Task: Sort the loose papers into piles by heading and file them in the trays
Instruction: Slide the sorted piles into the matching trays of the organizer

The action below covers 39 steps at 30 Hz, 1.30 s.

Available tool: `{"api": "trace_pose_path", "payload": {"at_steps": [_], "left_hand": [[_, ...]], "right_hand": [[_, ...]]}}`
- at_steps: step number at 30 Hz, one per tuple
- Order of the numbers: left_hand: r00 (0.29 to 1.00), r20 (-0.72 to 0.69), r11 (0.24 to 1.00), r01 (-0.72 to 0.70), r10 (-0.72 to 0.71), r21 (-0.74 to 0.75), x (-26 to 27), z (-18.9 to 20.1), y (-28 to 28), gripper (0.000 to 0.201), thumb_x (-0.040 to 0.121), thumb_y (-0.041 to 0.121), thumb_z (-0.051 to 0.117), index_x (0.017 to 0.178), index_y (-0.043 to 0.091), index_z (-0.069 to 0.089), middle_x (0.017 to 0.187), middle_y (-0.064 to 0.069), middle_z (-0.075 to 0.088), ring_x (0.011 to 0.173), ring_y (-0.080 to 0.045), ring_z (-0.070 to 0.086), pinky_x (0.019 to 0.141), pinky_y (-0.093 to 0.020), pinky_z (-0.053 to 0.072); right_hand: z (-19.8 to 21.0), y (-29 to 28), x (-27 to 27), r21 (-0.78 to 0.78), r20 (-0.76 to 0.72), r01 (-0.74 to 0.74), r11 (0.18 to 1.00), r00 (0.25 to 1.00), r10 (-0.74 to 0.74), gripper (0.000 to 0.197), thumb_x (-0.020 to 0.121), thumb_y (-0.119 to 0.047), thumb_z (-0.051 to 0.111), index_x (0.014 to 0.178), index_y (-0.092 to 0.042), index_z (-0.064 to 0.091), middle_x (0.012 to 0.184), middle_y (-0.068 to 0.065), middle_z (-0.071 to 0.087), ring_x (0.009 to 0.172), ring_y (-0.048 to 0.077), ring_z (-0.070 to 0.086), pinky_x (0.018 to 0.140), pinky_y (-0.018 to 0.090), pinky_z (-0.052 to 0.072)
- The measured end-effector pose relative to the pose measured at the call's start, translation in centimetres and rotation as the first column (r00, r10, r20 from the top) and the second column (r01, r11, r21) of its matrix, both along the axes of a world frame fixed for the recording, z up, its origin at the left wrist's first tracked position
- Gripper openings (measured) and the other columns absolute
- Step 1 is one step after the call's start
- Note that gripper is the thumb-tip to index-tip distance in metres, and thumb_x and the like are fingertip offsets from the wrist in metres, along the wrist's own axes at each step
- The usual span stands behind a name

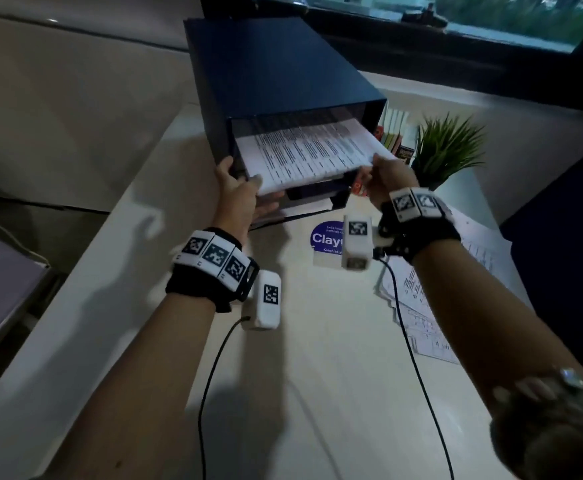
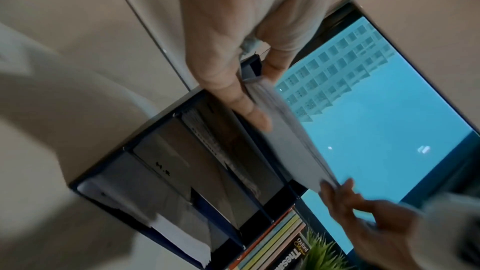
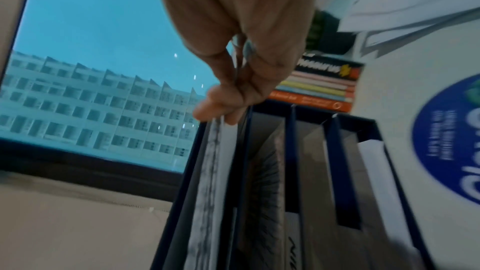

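Overhead, both grips, left hand [image 1: 239,192] and right hand [image 1: 385,180], pinch papers [image 1: 312,150] over white desk [image 1: 317,358] by window [image 1: 456,19]

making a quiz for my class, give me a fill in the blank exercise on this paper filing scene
1. Both hands slide a stack of papers into the ____ slot of the dark blue file tray.
2. The right hand pinches the stack's right ____.
3. More loose papers lie on the desk under the ____ arm.
4. A green ____ stands right of the books.

Missing words: top; corner; right; plant
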<state>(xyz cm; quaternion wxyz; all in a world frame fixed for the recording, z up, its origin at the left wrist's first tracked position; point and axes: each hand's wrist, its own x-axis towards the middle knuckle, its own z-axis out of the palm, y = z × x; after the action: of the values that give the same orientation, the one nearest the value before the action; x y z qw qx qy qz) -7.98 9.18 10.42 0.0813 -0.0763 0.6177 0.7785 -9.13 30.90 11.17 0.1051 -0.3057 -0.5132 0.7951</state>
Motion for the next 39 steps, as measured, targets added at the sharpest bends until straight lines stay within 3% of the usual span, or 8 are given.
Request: {"api": "trace_pose_path", "payload": {"at_steps": [6, 11, 17, 21, 25, 28, 32, 39], "left_hand": [[0.956, -0.294, 0.814, -0.166, -0.006, -0.557, -0.8, -1.2, -0.7, 0.059, 0.087, 0.004, 0.049, 0.141, 0.009, 0.027, 0.147, -0.014, 0.022, 0.136, -0.025, 0.025, 0.115, -0.035, 0.021], [0.964, -0.212, 0.803, 0.004, -0.162, -0.596, -1.5, -2.4, -1.0, 0.07, 0.091, 0.005, 0.046, 0.149, 0.013, 0.008, 0.155, -0.007, 0.019, 0.141, -0.022, 0.021, 0.116, -0.037, 0.022], [0.952, -0.222, 0.795, 0.033, -0.209, -0.606, -1.9, -3.1, -1.0, 0.073, 0.086, 0.003, 0.046, 0.149, 0.013, 0.01, 0.153, -0.01, 0.021, 0.14, -0.025, 0.025, 0.114, -0.041, 0.026], [0.948, -0.264, 0.739, -0.05, -0.176, -0.672, -1.3, -3.0, -0.3, 0.065, 0.088, 0.0, 0.046, 0.146, 0.008, 0.017, 0.155, -0.01, 0.012, 0.143, -0.021, 0.015, 0.11, -0.015, 0.011], [0.936, -0.325, 0.741, -0.123, -0.134, -0.661, 0.7, -2.7, 2.1, 0.051, 0.086, -0.002, 0.047, 0.135, 0.005, 0.036, 0.142, -0.013, 0.026, 0.123, -0.017, 0.039, 0.103, -0.017, 0.026], [0.945, -0.21, 0.721, 0.036, -0.249, -0.692, 2.2, -4.2, 5.0, 0.037, 0.088, 0.001, 0.044, 0.124, 0.007, 0.048, 0.133, -0.013, 0.038, 0.119, -0.026, 0.046, 0.1, -0.034, 0.04], [0.852, 0.019, 0.473, 0.309, -0.523, -0.825, 5.9, -7.8, 10.1, 0.035, 0.089, 0.006, 0.046, 0.123, 0.006, 0.052, 0.133, -0.015, 0.041, 0.122, -0.031, 0.043, 0.102, -0.037, 0.036], [0.717, 0.248, 0.232, 0.499, -0.652, -0.835, 10.3, -11.3, 17.1, 0.052, 0.094, 0.017, 0.045, 0.143, 0.011, 0.029, 0.152, -0.01, 0.018, 0.139, -0.027, 0.023, 0.113, -0.038, 0.023]], "right_hand": [[2.1, -1.6, -4.4, 0.733, 0.244, -0.261, 0.629, 0.963, 0.115, 0.045, 0.096, -0.041, 0.038, 0.103, -0.003, 0.061, 0.109, 0.016, 0.059, 0.099, 0.026, 0.056, 0.067, 0.018, 0.037], [1.7, -2.1, -6.6, 0.815, 0.323, -0.34, 0.469, 0.939, 0.118, 0.047, 0.085, -0.046, 0.05, 0.128, -0.027, 0.047, 0.126, 0.014, 0.051, 0.112, 0.035, 0.052, 0.084, 0.036, 0.044], [1.6, -2.5, -7.8, 0.896, 0.405, -0.417, 0.152, 0.909, 0.102, 0.045, 0.08, -0.053, 0.05, 0.109, -0.019, 0.058, 0.105, 0.008, 0.064, 0.082, 0.027, 0.056, 0.072, 0.029, 0.044], [1.2, -2.6, -6.9, 0.817, 0.289, -0.297, 0.495, 0.953, 0.093, 0.036, 0.093, -0.039, 0.045, 0.104, -0.008, 0.061, 0.101, 0.006, 0.063, 0.095, 0.024, 0.06, 0.077, 0.027, 0.045], [0.2, -0.4, -3.7, 0.418, 0.055, -0.069, 0.906, 0.997, 0.05, 0.027, 0.095, -0.004, 0.032, 0.072, -0.014, 0.04, 0.052, 0.003, 0.054, 0.039, 0.013, 0.056, 0.04, 0.012, 0.039], [-1.8, 2.5, 1.8, 0.488, 0.16, -0.103, 0.867, 0.987, 0.027, 0.028, 0.088, -0.001, 0.041, 0.066, -0.016, 0.05, 0.039, -0.006, 0.056, 0.036, 0.004, 0.055, 0.044, 0.013, 0.036], [-6.6, 9.4, 9.9, 0.652, 0.371, -0.196, 0.732, 0.925, -0.083, 0.02, 0.082, -0.005, 0.05, 0.074, -0.014, 0.065, 0.052, -0.006, 0.066, 0.041, -0.004, 0.055, 0.052, 0.018, 0.041], [-10.2, 18.4, 20.3, 0.638, 0.684, -0.276, 0.719, 0.631, -0.365, 0.026, 0.086, -0.009, 0.048, 0.08, 0.013, 0.06, 0.083, 0.032, 0.055, 0.083, 0.039, 0.054, 0.068, 0.032, 0.034]]}}
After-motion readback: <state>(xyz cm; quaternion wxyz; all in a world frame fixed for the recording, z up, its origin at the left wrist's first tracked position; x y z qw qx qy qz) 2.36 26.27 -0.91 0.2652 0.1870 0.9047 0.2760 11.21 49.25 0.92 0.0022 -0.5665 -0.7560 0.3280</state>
